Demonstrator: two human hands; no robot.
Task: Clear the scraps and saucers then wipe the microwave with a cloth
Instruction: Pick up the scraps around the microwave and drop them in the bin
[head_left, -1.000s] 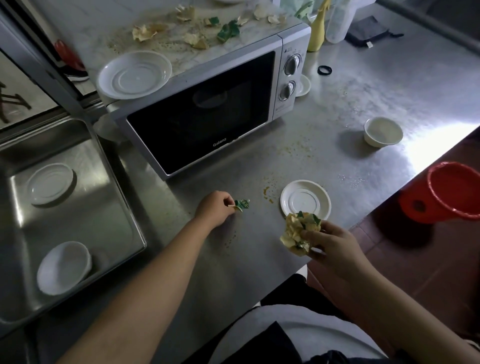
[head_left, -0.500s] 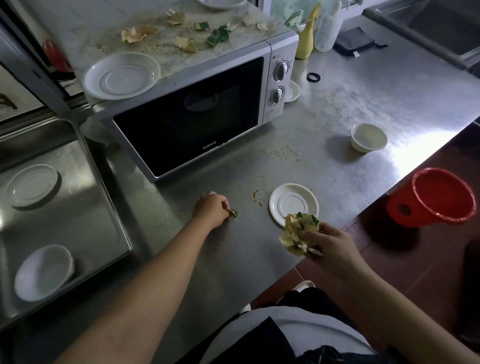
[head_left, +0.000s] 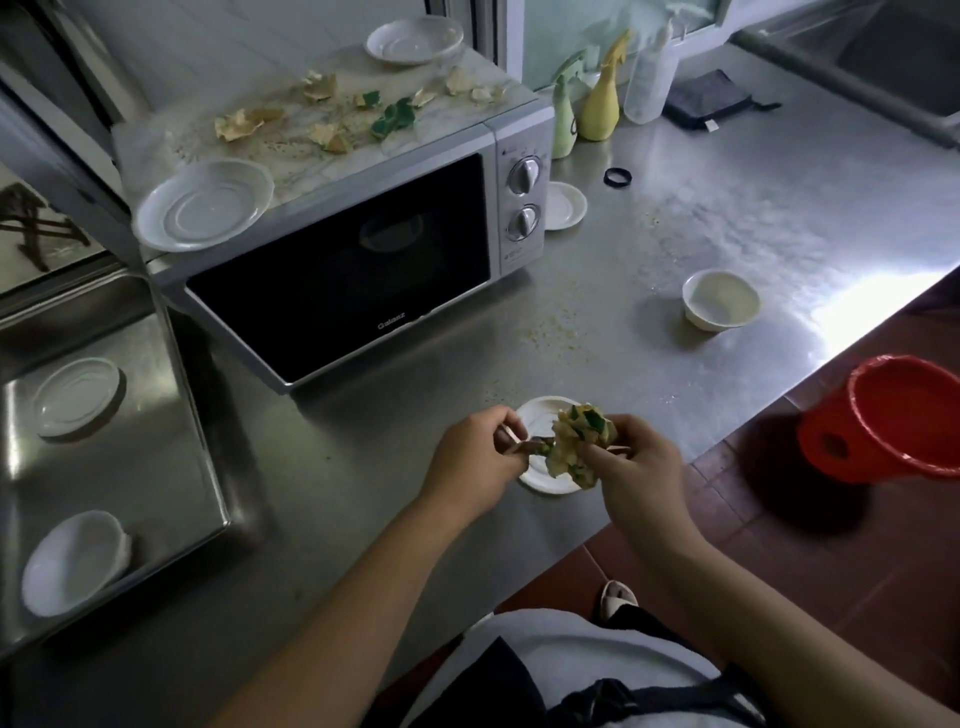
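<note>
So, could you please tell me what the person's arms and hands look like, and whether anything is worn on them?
Both forearms are bare up to the frame edge, with no sleeves showing. The left hand and right hand wear no gloves, and no rings, watch or bracelet can be seen at the wrists or on the fingers.

Both bare forearms reach up from the bottom edge and converge just below the middle of the frame. The left hand (head_left: 475, 457) sits left of centre, back facing the camera, fingers curled, thumb and forefinger pinching a small scrap (head_left: 537, 446) at their tips. The right hand (head_left: 631, 462) sits just to its right, fingers curled round a wad of scraps (head_left: 576, 441), the two hands nearly touching
</note>
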